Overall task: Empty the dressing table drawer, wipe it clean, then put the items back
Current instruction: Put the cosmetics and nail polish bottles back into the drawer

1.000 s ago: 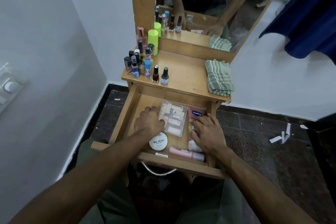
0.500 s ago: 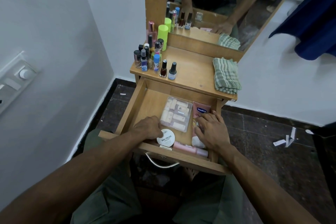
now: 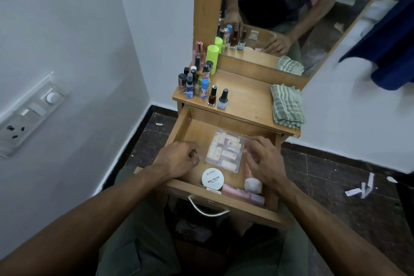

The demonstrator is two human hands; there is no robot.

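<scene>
While the drawer (image 3: 179,132) stands open, both hands hover inside.
Left hand (image 3: 179,159) loosely curled, holding nothing; right hand (image 3: 263,161) spread over the pink tube (image 3: 252,182), right of the clear box (image 3: 225,150).

The one camera on my head looks steeply down, close over the open wooden drawer (image 3: 179,127) below the wooden worktop (image 3: 246,98).

Both forearms are bare to past the elbow, with no watch, ring or band on the left hand (image 3: 177,160) or right hand (image 3: 264,163). Olive-green trousers (image 3: 134,242) cover the legs.
</scene>
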